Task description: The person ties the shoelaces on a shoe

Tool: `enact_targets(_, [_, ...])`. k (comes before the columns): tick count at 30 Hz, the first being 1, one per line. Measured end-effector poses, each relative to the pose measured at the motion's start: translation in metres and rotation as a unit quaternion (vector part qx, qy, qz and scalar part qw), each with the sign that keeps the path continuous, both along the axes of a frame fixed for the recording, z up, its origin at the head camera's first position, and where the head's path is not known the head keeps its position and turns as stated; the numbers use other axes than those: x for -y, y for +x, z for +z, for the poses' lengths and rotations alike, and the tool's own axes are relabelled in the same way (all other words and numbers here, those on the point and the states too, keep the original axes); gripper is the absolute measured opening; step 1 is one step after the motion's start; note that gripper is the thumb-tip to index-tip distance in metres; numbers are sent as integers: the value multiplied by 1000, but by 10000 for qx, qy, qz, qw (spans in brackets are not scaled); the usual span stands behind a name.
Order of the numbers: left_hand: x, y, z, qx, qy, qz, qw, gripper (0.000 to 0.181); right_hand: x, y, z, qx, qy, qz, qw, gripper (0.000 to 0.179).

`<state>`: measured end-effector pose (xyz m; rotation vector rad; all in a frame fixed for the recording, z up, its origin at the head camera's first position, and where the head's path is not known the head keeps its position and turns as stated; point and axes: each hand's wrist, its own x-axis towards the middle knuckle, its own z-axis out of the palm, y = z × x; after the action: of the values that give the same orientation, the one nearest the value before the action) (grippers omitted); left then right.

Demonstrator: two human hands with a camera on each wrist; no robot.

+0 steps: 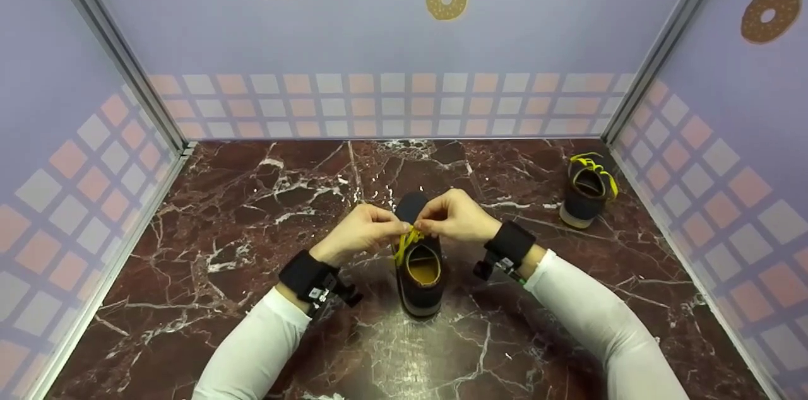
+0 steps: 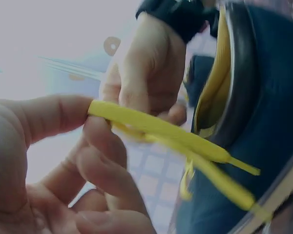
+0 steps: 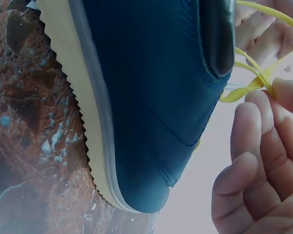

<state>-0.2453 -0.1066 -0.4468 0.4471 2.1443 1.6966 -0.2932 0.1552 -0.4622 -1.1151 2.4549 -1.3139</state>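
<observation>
While left hand (image 1: 361, 231) pinches lace (image 2: 158, 130), right hand (image 1: 462, 218) mirroring

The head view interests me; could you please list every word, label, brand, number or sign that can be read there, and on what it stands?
No text can be read.
Left wrist camera: pale mark, too small to read.
Right wrist camera: pale mark, too small to read.
Near shoe, far shoe: no lettering discernible.
Walls: pictures and squares, no lettering.

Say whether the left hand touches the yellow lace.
Touching: the left wrist view shows the left hand pinching the yellow lace, without any gap.
</observation>
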Motion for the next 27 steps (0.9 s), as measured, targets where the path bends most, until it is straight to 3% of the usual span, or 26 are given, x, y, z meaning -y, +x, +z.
enact_targets(3, [-5,0,-3,762,765,44,9941,18,0,0,0,77,-21,-37,10000,12])
enact_targets(8, [-12,0,-5,1776,1764,52,9681,17,1,-1,0,87,-86,-34,9999,11])
enact_targets(12, [-18,3,-8,1978,1960,25,9605,19,1,-2,0,-34,-106,-72,9999,12])
enact_targets(15, [-22,6,-12,1935,1869,135,9630,14,0,-2,0,-54,-182,-176,9997,12])
enact_targets(19, [-28,10,-19,1359,1265,296,9822,24,-1,-3,-1,-70,-292,-347,9989,12])
enact_targets(23, [-36,15,-24,180,480,451,9977,23,-1,-3,-1,-51,-329,-408,9986,11])
enact_targets(25, [-39,16,-25,-595,-33,543,9967,15,-1,-2,-2,-45,-333,-390,9987,11])
enact_targets(27, [-43,18,-25,-1361,-700,613,9863,10,0,-2,-1,-32,-329,-376,9987,11])
